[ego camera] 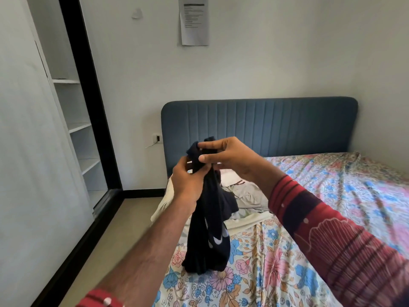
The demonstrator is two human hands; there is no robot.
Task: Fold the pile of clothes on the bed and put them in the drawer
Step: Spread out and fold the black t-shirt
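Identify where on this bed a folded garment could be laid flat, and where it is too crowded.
Free: the floral sheet between the clothes pile and the far wall, up to the blue headboard; also the near sheet below the hanging dark garment. Crowded: the bed's left edge by the headboard, where the pile lies, and where both hands hold the garment.

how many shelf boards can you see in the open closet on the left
3: top shelf, middle shelf and lower shelf, stacked one below the other in the closet. Others may be hidden behind the door.

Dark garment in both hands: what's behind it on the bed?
Behind the dark garment, a pile of light clothes lies on the floral sheet. The garment hides part of the pile.
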